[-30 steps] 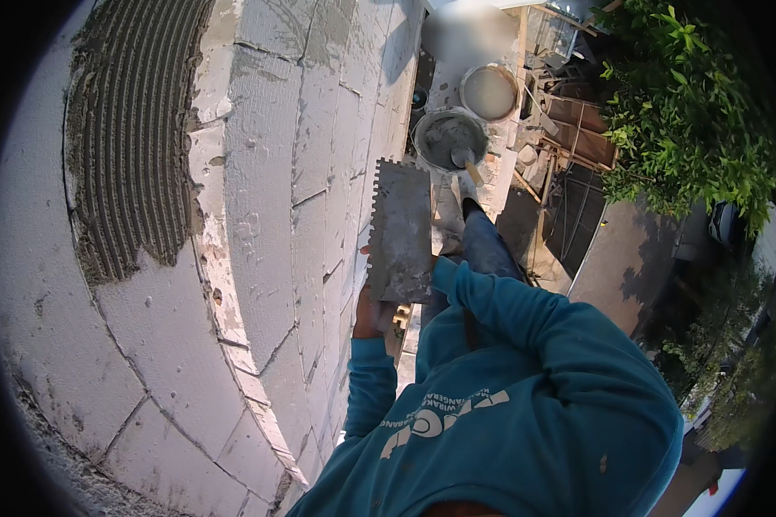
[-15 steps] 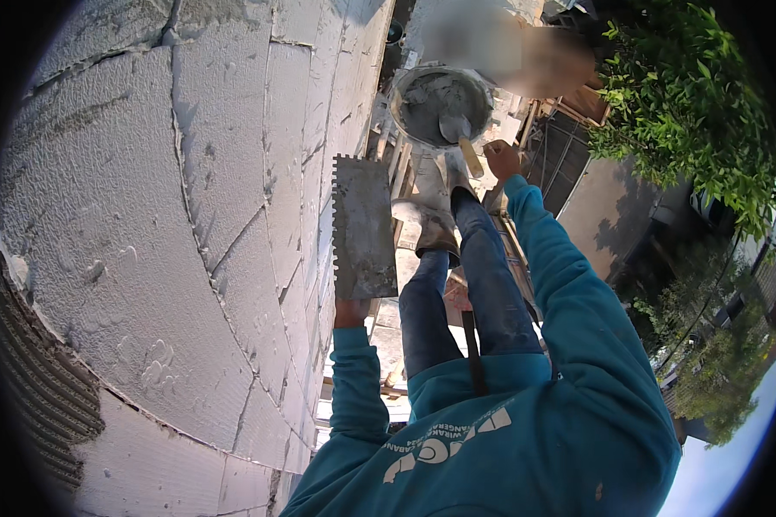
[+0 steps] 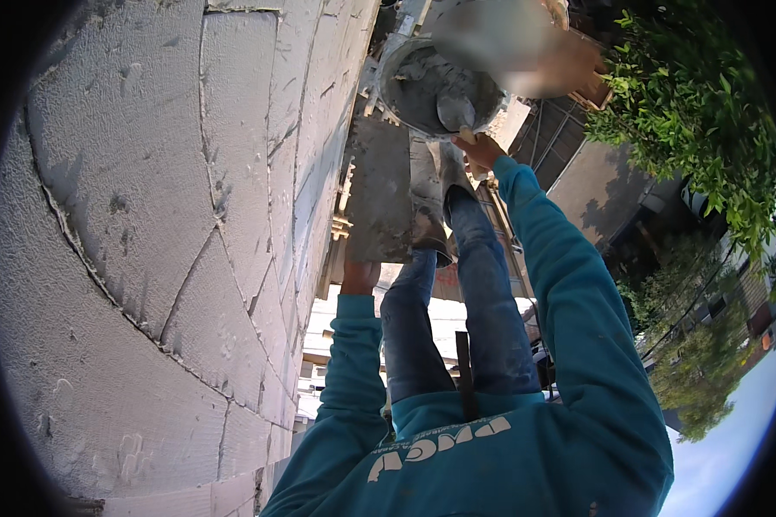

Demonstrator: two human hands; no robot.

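Observation:
My left hand point(image 3: 361, 277) is closed at the lower end of a grey notched trowel point(image 3: 379, 198), whose flat plate hides most of the fingers. The plate stands between the wall and my legs, just below the bucket. My right hand point(image 3: 481, 151) has its fingers wrapped round the pale handle of a pointing trowel point(image 3: 455, 113). That trowel's blade rests on grey wet mortar point(image 3: 414, 93) inside a round bucket point(image 3: 390, 102), with its handle over the near rim.
A wall of large pale blocks point(image 3: 138, 215) with visible joints rises along my left. My boots point(image 3: 429, 228) stand on planks below the bucket. A blurred patch covers part of the area beyond it. Leafy branches point(image 3: 690, 112) hang at the right.
My right hand has moved up and closed on the pointing trowel's handle. The notched trowel has shifted up and towards the bucket in my left hand. The view has shifted along the wall.

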